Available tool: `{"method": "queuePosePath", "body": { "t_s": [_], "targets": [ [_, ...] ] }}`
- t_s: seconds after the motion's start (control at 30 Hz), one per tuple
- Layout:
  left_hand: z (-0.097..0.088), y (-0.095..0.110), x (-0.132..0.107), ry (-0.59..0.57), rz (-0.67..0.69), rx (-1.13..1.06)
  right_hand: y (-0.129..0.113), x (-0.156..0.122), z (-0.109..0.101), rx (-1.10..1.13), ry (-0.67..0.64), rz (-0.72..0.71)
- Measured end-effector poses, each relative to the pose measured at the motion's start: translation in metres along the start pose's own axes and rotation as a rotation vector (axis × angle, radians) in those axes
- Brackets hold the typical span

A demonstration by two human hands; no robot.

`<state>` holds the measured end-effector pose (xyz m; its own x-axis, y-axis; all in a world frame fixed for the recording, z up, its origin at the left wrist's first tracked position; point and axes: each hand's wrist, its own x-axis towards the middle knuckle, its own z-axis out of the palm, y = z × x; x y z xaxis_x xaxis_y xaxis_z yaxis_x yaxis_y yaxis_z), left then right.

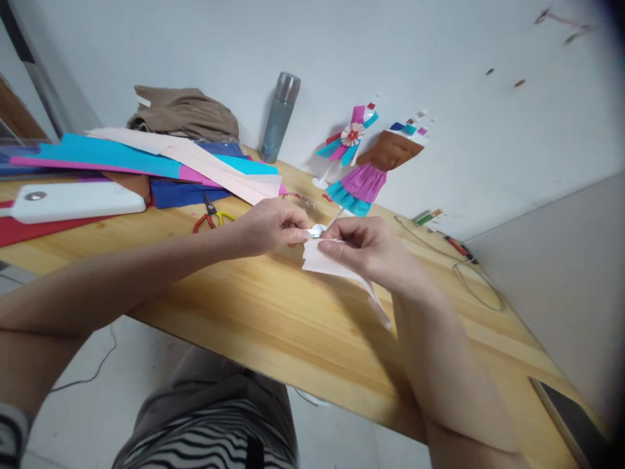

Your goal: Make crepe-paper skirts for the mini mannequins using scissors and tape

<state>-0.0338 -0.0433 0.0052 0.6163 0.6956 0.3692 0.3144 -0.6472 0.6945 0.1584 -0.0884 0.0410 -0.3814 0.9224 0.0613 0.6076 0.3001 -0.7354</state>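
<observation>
Both hands meet over the wooden table (273, 319). My right hand (371, 251) pinches the upper edge of a pale pink paper piece (325, 262), which trails down to the right under my wrist. My left hand (271, 225) is closed with its fingertips pinching a small white strip, maybe tape (316, 230), at the paper's top edge. A paper doll dress (364, 172) in brown, magenta and teal stands just behind my hands.
Red-and-yellow scissors (211, 216) lie left of my hands. Stacked coloured paper sheets (146, 163), a white device (73, 200), brown cloth (188, 114) and a grey flask (280, 117) sit at the back left. Pens (430, 216) and a wire (476, 280) lie right. A dark tablet (573, 423) is at the near right corner.
</observation>
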Motion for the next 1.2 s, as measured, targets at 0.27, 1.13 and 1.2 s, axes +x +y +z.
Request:
{"method": "queuePosePath", "body": {
  "t_s": [0.27, 1.13, 1.2],
  "targets": [
    [0.003, -0.001, 0.000, -0.030, 0.037, -0.002, -0.004, -0.004, 0.002, 0.079, 0.029, 0.075],
    [-0.001, 0.003, 0.000, -0.215, 0.039, -0.224, 0.003, -0.002, 0.005, 0.109, 0.132, 0.004],
    [-0.001, 0.004, 0.000, -0.233, 0.037, -0.241, 0.002, -0.003, 0.005, 0.077, 0.131, -0.005]
  ]
}}
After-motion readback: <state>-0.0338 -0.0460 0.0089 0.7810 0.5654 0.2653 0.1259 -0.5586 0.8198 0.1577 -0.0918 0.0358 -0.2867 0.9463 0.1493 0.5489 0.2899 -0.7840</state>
